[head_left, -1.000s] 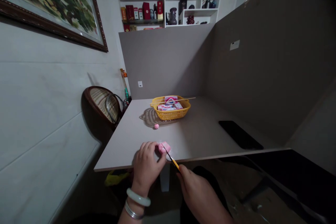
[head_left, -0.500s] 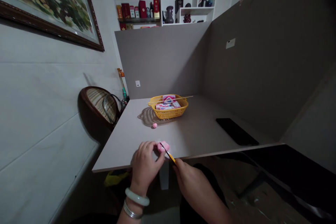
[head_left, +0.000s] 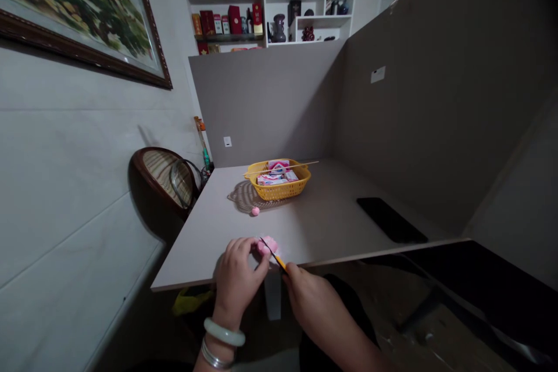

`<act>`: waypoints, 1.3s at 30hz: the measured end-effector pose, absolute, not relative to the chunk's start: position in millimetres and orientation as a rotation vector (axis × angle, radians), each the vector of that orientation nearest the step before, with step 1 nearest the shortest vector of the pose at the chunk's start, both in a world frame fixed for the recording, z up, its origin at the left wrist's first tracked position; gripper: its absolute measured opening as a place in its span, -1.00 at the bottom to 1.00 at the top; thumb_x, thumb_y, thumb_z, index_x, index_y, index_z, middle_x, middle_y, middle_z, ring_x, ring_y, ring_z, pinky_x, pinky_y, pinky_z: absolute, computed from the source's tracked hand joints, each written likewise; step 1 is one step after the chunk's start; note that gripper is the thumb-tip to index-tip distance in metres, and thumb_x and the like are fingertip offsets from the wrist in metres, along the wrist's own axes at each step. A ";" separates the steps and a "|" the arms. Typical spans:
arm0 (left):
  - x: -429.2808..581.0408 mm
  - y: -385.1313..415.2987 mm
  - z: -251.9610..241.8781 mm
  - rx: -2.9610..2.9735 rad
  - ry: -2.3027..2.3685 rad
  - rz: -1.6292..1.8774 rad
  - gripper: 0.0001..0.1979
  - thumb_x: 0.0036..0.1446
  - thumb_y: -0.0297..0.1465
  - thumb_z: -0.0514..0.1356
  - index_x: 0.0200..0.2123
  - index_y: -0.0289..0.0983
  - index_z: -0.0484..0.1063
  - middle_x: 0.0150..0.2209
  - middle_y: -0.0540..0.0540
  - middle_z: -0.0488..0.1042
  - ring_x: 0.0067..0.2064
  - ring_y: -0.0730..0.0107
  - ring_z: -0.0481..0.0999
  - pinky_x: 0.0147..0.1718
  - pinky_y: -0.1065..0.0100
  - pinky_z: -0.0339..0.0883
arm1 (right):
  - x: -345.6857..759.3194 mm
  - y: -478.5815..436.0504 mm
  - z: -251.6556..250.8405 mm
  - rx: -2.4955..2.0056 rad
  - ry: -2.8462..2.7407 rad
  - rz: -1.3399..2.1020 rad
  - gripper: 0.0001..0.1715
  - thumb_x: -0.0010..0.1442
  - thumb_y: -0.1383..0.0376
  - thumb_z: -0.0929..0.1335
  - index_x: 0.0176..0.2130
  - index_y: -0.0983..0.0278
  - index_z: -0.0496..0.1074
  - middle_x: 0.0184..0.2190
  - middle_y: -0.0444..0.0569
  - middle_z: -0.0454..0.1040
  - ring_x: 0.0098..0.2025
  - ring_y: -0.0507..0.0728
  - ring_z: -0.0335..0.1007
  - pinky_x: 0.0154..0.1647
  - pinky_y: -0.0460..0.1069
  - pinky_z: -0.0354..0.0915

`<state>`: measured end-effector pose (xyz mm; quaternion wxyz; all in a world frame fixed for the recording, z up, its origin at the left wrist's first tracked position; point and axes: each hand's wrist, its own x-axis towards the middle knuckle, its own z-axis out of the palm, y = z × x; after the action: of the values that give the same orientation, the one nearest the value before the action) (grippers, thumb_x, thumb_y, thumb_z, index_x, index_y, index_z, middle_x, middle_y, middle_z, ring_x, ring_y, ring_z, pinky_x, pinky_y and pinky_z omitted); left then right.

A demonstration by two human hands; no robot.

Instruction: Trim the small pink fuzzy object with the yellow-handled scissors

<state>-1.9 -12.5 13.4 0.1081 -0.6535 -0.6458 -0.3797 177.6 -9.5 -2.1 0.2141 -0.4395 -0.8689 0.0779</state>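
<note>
A pink lump, its surface cut and uneven, rests near the front edge of the table. My left hand grips it from the left, fingertips behind and thumb in front. In my right hand is a craft knife with a yellow handle, and its thin dark blade lies across the top of the lump. How deep the blade goes in I cannot tell. A small pink ball sits farther back, in front of the basket.
A yellow plastic basket holding several pink-and-white boxes stands at the back of the table, a thin stick across its rim. To the right lies a flat black object. Grey panels border the back and right.
The knife blade has shifted slightly on the pink lump, and both hands stay close around it. The whole view has tilted a little.
</note>
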 end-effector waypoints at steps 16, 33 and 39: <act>-2.8 -12.5 13.5 -1.929 -1.909 -1.107 -0.88 0.17 -0.28 0.21 -0.25 -0.18 0.43 -0.26 -0.06 0.50 -0.17 0.23 0.45 -0.17 0.23 0.36 | 186.2 -9.8 -0.6 -1.232 -2.436 0.276 -0.75 0.34 0.47 0.16 -0.25 0.24 0.35 -0.37 -0.05 0.55 -0.37 0.11 0.52 -0.47 -0.04 0.05; -4.7 -12.3 14.7 -1.955 -1.894 -1.176 -0.89 0.15 -0.31 0.22 -0.25 -0.19 0.46 -0.25 -0.07 0.52 -0.18 0.25 0.48 -0.18 0.25 0.38 | 195.2 -14.9 -16.9 -1.179 -2.377 0.220 -0.73 0.32 0.44 0.13 -0.33 0.19 0.30 -0.47 -0.10 0.53 -0.48 0.09 0.49 -0.53 -0.05 0.03; -3.6 -13.3 17.8 -1.956 -1.923 -1.168 -0.89 0.18 -0.29 0.21 -0.28 -0.19 0.45 -0.27 -0.05 0.51 -0.18 0.27 0.47 -0.17 0.25 0.37 | 179.9 -6.9 -1.8 -1.201 -2.408 0.266 -0.73 0.30 0.50 0.15 -0.28 0.24 0.32 -0.39 -0.06 0.55 -0.40 0.08 0.51 -0.47 -0.06 0.05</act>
<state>-3.6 -13.3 17.8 0.0802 -0.6539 -0.6430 -0.3905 179.9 -6.9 -1.8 0.2168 -0.4337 -0.8693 0.0961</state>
